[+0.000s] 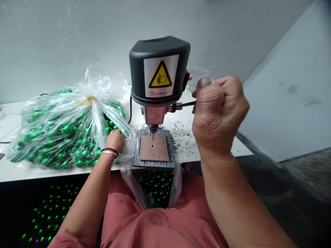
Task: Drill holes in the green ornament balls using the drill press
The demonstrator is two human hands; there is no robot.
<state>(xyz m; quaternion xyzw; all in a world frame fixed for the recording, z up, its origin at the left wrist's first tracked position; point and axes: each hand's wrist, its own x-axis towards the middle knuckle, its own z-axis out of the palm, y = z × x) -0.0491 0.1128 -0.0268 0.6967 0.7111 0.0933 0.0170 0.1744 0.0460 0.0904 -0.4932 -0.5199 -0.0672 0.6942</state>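
My right hand [217,103] is closed round the thin dark feed lever [187,104] of a small bench drill press [161,74]. My left hand [115,140] is at the torn opening of a clear plastic bag [102,120] full of shiny green beads [68,129]. Its fingers are curled down at the beads, and what they hold, if anything, is hidden. Beneath the chuck [153,128], a thin drill bit [153,137] points down over a brown board [159,151] with a small dark hole. The board lies on the drill's grey slotted base [136,156].
Dark shavings [184,137] are scattered over the white table [227,148] right of the drill. A black cable [130,110] runs behind the drill. More green beads [157,186] lie below the table edge, between plastic flaps [177,182]. A wall stands behind.
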